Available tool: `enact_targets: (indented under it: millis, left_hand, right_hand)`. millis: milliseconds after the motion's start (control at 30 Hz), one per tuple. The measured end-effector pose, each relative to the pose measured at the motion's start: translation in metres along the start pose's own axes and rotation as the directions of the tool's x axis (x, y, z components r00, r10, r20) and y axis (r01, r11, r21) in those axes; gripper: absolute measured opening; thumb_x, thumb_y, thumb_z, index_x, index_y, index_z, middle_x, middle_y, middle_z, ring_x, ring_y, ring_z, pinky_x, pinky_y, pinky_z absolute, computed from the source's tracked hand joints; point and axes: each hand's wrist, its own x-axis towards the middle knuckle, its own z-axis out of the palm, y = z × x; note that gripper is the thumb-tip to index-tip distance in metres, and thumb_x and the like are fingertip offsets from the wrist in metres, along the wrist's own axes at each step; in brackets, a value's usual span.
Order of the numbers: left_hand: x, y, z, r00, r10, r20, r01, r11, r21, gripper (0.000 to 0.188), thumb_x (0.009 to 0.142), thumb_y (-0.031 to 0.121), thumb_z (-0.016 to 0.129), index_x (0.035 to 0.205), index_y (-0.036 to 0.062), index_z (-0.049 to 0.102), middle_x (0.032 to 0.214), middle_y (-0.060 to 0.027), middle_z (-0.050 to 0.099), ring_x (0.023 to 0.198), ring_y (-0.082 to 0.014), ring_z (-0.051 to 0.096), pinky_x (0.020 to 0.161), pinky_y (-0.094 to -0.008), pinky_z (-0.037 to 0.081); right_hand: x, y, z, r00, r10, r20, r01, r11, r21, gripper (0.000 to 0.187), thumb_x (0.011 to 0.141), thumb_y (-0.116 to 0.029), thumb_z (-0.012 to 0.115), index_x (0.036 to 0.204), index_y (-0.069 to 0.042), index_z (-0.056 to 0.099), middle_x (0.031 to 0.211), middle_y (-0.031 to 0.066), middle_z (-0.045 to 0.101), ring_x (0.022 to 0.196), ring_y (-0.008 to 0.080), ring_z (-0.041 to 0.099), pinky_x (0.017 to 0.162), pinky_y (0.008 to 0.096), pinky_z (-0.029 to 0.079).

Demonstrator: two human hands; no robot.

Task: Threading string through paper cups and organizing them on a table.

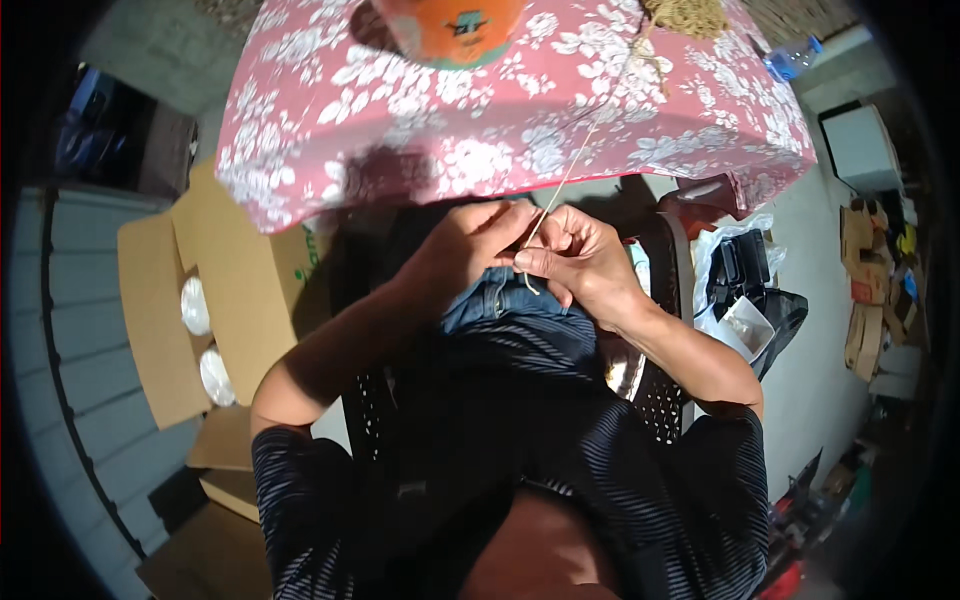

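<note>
Close together above my lap, my left hand [478,238] and my right hand [585,262] pinch a thin straw-coloured cord [563,183]. A short loose end hangs below the right thumb. From the fingers the cord runs up and to the right, over the near edge of the table, toward a tangled bundle of similar cord [688,16] at the far right of the tabletop. Whether there is a knot or a small piece between the fingertips is hidden. On the table stands a rounded orange thing [450,28] with a dark printed figure and a green lower rim.
A pink tablecloth with white flowers [480,160] hangs over the table's front edge. At left stands an open cardboard box [245,280] with round white items. A plastic bag of black things [745,280] lies at right, and a clear bottle [793,60] beyond the table's right corner.
</note>
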Motion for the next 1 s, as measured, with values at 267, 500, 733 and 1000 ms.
enact_targets:
  millis: [267, 500, 733, 1000]
  left_hand:
    - [-0.025, -0.013, -0.014, 1.0, 0.019, -0.015, -0.019, 1.0, 0.009, 0.028, 0.104, 0.022, 0.067, 0.119, -0.0015, 0.071, 0.108, -0.008, 0.074, 0.1, -0.0156, 0.07, 0.091, -0.034, 0.056]
    - [-0.048, -0.026, -0.025, 0.997, 0.071, -0.043, -0.071, 0.997, 0.018, 0.029, 0.1, 0.027, 0.071, 0.112, 0.0009, 0.072, 0.102, -0.0073, 0.073, 0.094, -0.0168, 0.07, 0.09, -0.0374, 0.057]
    - [-0.066, -0.014, -0.035, 0.999, 0.047, 0.016, -0.047, 0.999, 0.021, 0.033, 0.1, 0.031, 0.071, 0.115, 0.0023, 0.071, 0.101, -0.009, 0.074, 0.091, -0.0185, 0.071, 0.087, -0.0377, 0.058]
    - [-0.068, -0.017, -0.046, 0.996, -0.022, 0.082, 0.013, 0.994, 0.109, 0.035, 0.101, 0.028, 0.07, 0.121, 0.0005, 0.068, 0.103, -0.0108, 0.074, 0.09, -0.0171, 0.07, 0.084, -0.0339, 0.058]
  right_hand:
    - [-0.01, 0.016, 0.023, 0.996, -0.087, -0.033, 0.078, 0.973, -0.215, 0.04, 0.094, -0.003, 0.078, 0.079, -0.012, 0.042, 0.073, 0.0033, 0.064, 0.053, 0.003, 0.053, 0.041, 0.0191, 0.039]
    - [-0.016, 0.025, 0.042, 0.985, -0.171, 0.011, 0.168, 0.95, -0.263, 0.031, 0.095, -0.004, 0.077, 0.083, -0.009, 0.048, 0.071, 0.0023, 0.063, 0.052, 0.0054, 0.058, 0.044, 0.0188, 0.043]
    - [-0.024, 0.006, 0.04, 0.84, -0.532, 0.112, 0.491, 0.653, -0.577, 0.022, 0.096, 0.001, 0.071, 0.116, 0.004, 0.062, 0.11, 0.0122, 0.074, 0.067, 0.0093, 0.068, 0.055, 0.0234, 0.055]
    - [-0.007, -0.017, 0.026, 0.82, -0.367, 0.44, 0.556, 0.325, -0.765, 0.011, 0.094, -0.006, 0.074, 0.103, -0.002, 0.077, 0.088, 0.0131, 0.073, 0.082, 0.0255, 0.072, 0.074, 0.0355, 0.055]
